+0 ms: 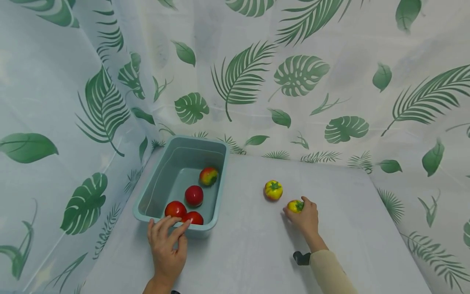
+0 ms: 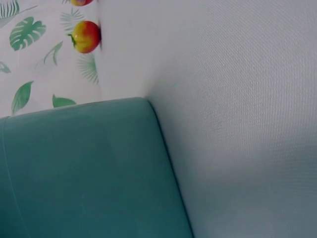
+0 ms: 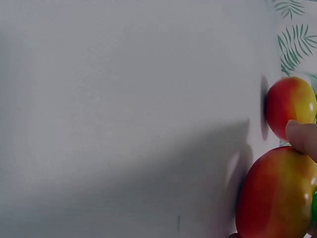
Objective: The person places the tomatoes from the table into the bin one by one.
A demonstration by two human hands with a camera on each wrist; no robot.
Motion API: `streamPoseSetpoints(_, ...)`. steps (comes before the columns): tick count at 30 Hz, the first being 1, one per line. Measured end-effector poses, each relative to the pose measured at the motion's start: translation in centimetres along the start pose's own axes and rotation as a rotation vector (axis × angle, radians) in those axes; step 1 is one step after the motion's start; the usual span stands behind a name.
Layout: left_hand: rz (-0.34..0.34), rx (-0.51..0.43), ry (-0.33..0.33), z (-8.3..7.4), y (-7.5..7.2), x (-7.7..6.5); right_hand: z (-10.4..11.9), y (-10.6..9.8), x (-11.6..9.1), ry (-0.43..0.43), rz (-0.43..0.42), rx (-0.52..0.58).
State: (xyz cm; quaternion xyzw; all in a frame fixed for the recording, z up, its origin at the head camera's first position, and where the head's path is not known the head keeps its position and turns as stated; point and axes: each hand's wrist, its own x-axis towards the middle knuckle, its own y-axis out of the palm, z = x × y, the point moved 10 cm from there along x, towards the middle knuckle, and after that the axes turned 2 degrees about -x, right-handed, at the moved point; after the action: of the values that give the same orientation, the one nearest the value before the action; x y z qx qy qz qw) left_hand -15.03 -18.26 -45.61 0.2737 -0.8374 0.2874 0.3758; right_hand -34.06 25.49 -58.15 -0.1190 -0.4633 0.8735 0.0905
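Note:
My right hand (image 1: 306, 218) pinches a yellow-and-red fruit with a green leafy top (image 1: 295, 206) low over the table. In the right wrist view the thumb (image 3: 303, 138) lies on the upper side of this fruit (image 3: 272, 198). A second fruit of the same kind (image 1: 273, 190) sits just beyond it to the left. My left hand (image 1: 167, 245) is at the near rim of a blue-green plastic bin (image 1: 140, 208), its fingers loosely bent and spread over the edge. Directly beyond those fingertips lie two shiny red fruits, one on the left (image 1: 175, 209) and one on the right (image 1: 195, 218).
Deeper in the bin are a dark red round fruit (image 1: 193, 195) and a red-and-yellow fruit (image 1: 208, 176). A white cloth covers the table (image 1: 249, 245). Leaf-patterned sheets (image 1: 235, 114) hang along the back and sides. The bin's outer wall (image 2: 89, 168) fills much of the left wrist view.

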Motion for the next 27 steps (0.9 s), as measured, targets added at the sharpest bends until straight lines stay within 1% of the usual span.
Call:
streamPoseSetpoints(4,0.003,0.003,-0.004,0.1,0.0,0.0,-0.2,0.1,-0.3,0.010,-0.011,0.018)
streamPoseSetpoints(8,0.000,-0.002,-0.002,0.1,0.0,-0.1,-0.3,0.1,-0.6,0.000,-0.024,0.016)
streamPoseSetpoints(15,-0.005,-0.001,-0.002,0.0,-0.1,0.0,-0.7,-0.3,-1.1,0.012,-0.087,-0.003)
streamPoseSetpoints(19,-0.008,-0.005,-0.003,0.0,-0.1,0.0,-0.9,-0.4,-1.4,0.018,-0.098,0.040)
streamPoseSetpoints(22,-0.009,-0.005,-0.001,0.0,-0.1,0.0,-0.6,-0.6,-1.6,0.001,-0.113,0.092)
streamPoseSetpoints(25,-0.010,-0.005,0.001,0.0,-0.1,0.0,0.1,-1.1,-1.7,-0.027,-0.134,0.144)
streamPoseSetpoints(27,-0.012,-0.005,0.002,0.0,-0.2,0.1,1.1,-1.6,-1.8,-0.059,-0.144,0.166)
